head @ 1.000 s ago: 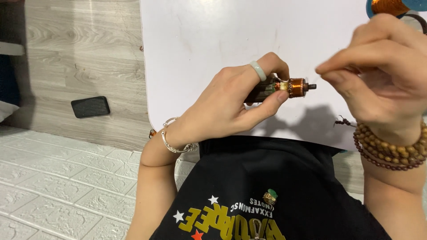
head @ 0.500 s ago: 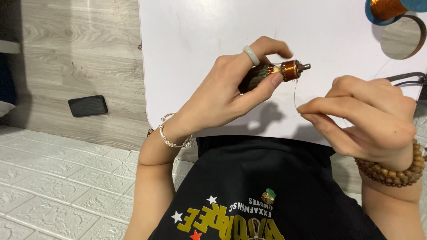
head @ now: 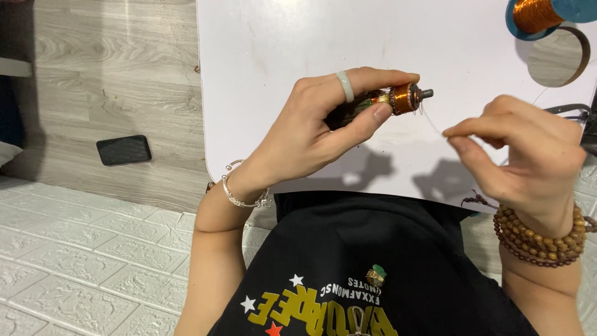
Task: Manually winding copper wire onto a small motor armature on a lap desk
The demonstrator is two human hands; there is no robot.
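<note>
My left hand (head: pixel 317 127) grips a small motor armature (head: pixel 398 99) with a copper-coloured winding and a dark shaft end, held sideways over the white table (head: pixel 298 37). A pale ring sits on one finger and a silver bracelet on that wrist. My right hand (head: pixel 522 155) is to the right of the armature, thumb and forefinger pinched on a thin copper wire (head: pixel 433 124) that curves back to the winding. A wooden bead bracelet wraps the right wrist.
A spool of copper wire (head: pixel 535 14) on a blue reel lies at the table's top right, beside a round cut-out (head: pixel 559 56). A black phone-like slab (head: pixel 124 149) lies on the wooden floor at left. Pale textured tiles lie below.
My right hand has moved from close against the armature out to the right and lower, drawing the thin wire away. My left hand has shifted slightly while keeping hold of the armature.
</note>
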